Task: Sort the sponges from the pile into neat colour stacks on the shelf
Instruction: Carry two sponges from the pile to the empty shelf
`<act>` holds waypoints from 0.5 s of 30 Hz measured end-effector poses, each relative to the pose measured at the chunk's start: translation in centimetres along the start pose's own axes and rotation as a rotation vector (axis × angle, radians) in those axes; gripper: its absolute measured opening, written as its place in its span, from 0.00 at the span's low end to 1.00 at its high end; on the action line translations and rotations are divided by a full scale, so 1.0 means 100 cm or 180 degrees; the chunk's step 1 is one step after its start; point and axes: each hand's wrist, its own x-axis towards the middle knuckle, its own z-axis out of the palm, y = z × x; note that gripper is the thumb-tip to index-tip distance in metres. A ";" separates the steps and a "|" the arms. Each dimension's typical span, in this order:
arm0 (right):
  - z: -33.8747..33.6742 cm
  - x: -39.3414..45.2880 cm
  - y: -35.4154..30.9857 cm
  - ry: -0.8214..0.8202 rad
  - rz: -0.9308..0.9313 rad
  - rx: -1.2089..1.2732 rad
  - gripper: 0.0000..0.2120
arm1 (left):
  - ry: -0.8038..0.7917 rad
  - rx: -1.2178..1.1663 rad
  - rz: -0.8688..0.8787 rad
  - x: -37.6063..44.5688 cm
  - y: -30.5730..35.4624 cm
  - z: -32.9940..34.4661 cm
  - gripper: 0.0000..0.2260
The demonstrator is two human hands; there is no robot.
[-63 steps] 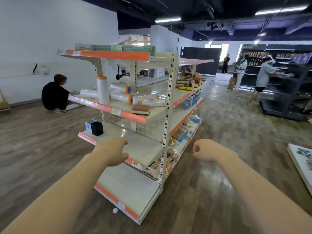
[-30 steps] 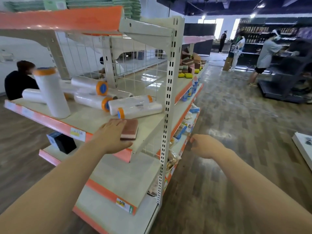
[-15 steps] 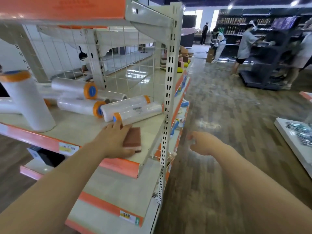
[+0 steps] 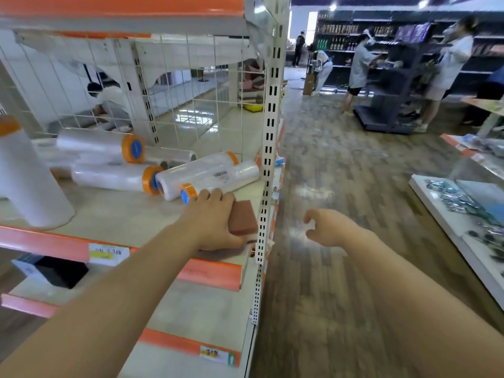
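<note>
Store floor, wood-look planks (image 4: pixel 341 165), glossy with glare. Cream metal shelving unit (image 4: pixel 268 137) with orange price strips fills the left half; wire-grid back panel, perforated upright at the near right corner. Dark bottle shelving (image 4: pixel 343 36) along the far wall, several people standing by a dark cart (image 4: pixel 387 105) there. White flat display (image 4: pixel 458 211) with small packaged items at right edge of view.

Middle shelf (image 4: pixel 114 214): one white film roll standing upright (image 4: pixel 30 186) at the left, several clear wrap rolls with orange ends lying down (image 4: pixel 114 175) toward the back. Brown sponge (image 4: pixel 242 217) lies flat at the shelf's front right corner, just beside the upright. Left hand (image 4: pixel 211 223) grasps it, fingers over its far side, thumb at the near edge. Farther along the same shelf level, a loose sponge pile (image 4: pixel 252 88), pink, brown, yellow.

Right hand (image 4: pixel 328 227) hangs over the floor, clear of the shelf, fingers loosely curled, holding nothing.
</note>
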 end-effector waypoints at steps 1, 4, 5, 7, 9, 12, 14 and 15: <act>-0.001 0.000 0.001 0.0005 0.0029 0.0006 0.18 | 0.0010 -0.0022 0.0051 0.003 0.003 -0.002 0.34; -0.001 -0.003 0.009 0.0043 0.0097 0.0044 0.20 | 0.0015 -0.0084 0.0210 0.013 0.017 -0.006 0.34; -0.001 -0.004 0.014 0.0061 0.0128 0.0025 0.20 | 0.0012 -0.0099 0.0254 0.017 0.022 -0.007 0.34; -0.001 -0.004 0.027 0.0104 0.0192 -0.0023 0.19 | 0.0018 -0.0148 0.0325 0.026 0.034 -0.011 0.36; -0.001 -0.002 0.041 0.0153 0.0251 -0.0070 0.18 | 0.0040 -0.0197 0.0390 0.039 0.046 -0.011 0.36; -0.003 0.003 0.067 0.0159 0.0410 -0.0118 0.18 | -0.0033 -0.0233 0.0513 0.060 0.064 -0.005 0.36; -0.005 0.010 0.086 0.0180 0.0522 -0.0103 0.18 | -0.0087 -0.0256 0.0571 0.076 0.079 0.000 0.35; -0.006 0.013 0.096 0.0200 0.0575 -0.0067 0.18 | -0.0086 -0.0222 0.0601 0.084 0.088 0.003 0.35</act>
